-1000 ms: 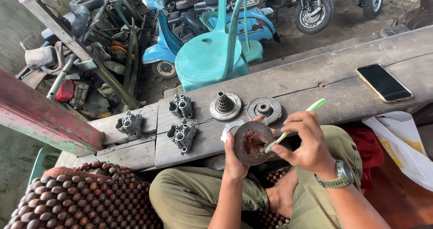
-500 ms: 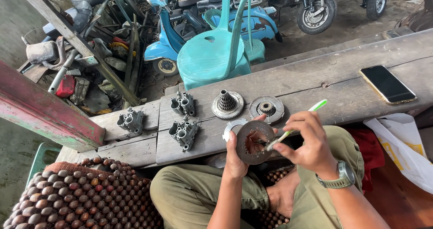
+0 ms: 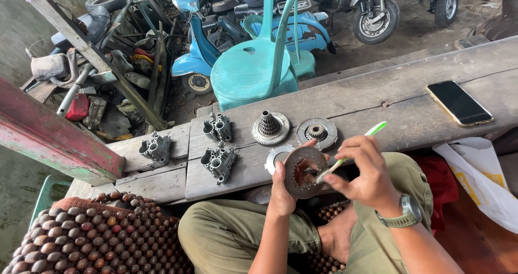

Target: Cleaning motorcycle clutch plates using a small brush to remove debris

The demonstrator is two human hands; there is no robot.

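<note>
My left hand holds a round, rusty brown metal disc upright over my lap, fingers around its edge. My right hand, with a wristwatch, grips a green-and-white toothbrush whose head rests on the disc's middle. Just behind the disc a silver ring lies on the grey wooden bench. Farther back on the bench sit a toothed gear cluster and a round plate with a small gear.
Three grey carburettor-like castings lie on the bench's left part. A phone rests at right. A teal plastic chair, scooters and scrap stand beyond. A wooden-bead mat lies at my left, a white bag at right.
The view has shifted slightly. My right hand keeps working the toothbrush on the disc with small motions; my left hand has tilted the disc a little.
</note>
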